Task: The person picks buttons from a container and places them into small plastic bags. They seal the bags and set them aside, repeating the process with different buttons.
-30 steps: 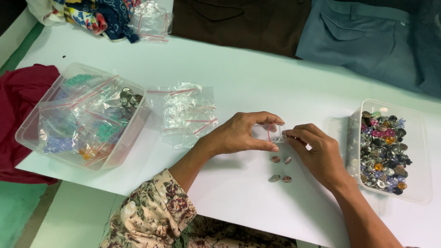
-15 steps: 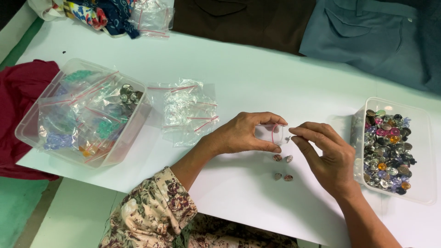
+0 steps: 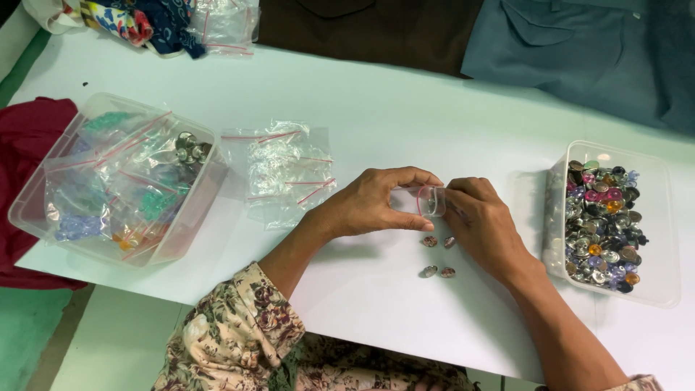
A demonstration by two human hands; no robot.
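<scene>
The small clear zip bag, pinched above the white worktop between closed fingers of the left hand and right hand, is best held mouth-open directly over the four loose beads.

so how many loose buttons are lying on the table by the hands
4: two side by side just below the small bag, two nearer the table edge. The hands may hide more.
</scene>
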